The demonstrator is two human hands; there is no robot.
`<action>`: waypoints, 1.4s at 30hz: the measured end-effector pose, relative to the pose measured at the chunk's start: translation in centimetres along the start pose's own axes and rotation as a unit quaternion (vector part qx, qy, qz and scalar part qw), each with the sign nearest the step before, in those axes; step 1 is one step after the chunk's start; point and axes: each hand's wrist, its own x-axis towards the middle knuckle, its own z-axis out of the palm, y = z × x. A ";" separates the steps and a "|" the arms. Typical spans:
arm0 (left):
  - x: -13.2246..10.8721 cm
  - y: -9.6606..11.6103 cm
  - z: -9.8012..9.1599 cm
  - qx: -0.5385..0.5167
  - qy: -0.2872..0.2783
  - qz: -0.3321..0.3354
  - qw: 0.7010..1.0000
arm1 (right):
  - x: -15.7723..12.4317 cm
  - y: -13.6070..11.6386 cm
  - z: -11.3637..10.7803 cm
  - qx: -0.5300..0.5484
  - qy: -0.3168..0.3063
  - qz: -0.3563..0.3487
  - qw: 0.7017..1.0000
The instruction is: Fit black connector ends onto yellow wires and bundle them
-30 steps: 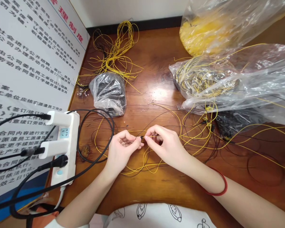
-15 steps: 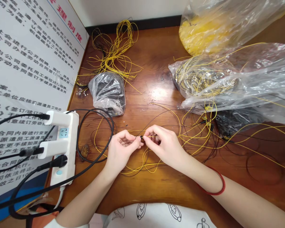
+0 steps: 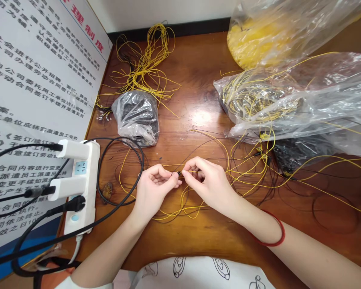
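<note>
Over the middle of the wooden table [image 3: 195,237], my two hands meet almost fingertip to fingertip. Thumb and forefinger of my left hand [image 3: 158,184] pinch a tiny black piece [image 3: 179,173], too small to make out in detail. My right hand [image 3: 209,180] is closed in a pinch on a thin yellow wire at that piece's right side. Loose yellow wires [image 3: 185,210] curl on the table beneath both hands. More yellow and black wires [image 3: 249,176] spread out to the right of my right hand.
A white power strip [image 3: 92,180] with plugs and a looped black cable [image 3: 142,160] lies left. Behind are a bag of black parts [image 3: 136,118] and a yellow wire bundle [image 3: 159,44]. Clear bags of wire [image 3: 258,96] and yellow material [image 3: 252,44] stand right.
My right fingertips have shifted very slightly to the right of the black piece. My left hand keeps its pinch in nearly the same place.
</note>
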 end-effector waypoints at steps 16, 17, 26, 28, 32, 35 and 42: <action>-0.1 0.2 0.2 0.015 0.007 -0.001 1.000 | 0.0 -0.1 0.1 -0.003 -0.004 0.003 1.000; -0.1 0.2 0.2 0.013 0.006 0.000 1.000 | 0.0 -0.1 0.2 -0.001 -0.002 0.003 1.000; -0.1 0.1 0.1 0.007 0.004 0.002 1.000 | 0.0 -0.1 0.3 0.001 -0.008 0.005 1.000; -0.1 0.2 0.1 0.008 0.004 0.000 1.000 | 0.0 -0.1 0.2 0.000 -0.009 0.006 1.000; -0.1 0.2 0.1 0.013 0.003 -0.001 1.000 | 0.0 -0.1 0.2 -0.005 -0.008 -0.001 1.000; -0.1 0.2 0.1 0.016 0.005 0.000 1.000 | -0.1 0.0 0.3 -0.016 -0.008 -0.006 1.000; -0.1 0.1 0.1 0.024 0.010 0.001 1.000 | -0.2 0.1 0.5 -0.063 -0.002 -0.042 0.997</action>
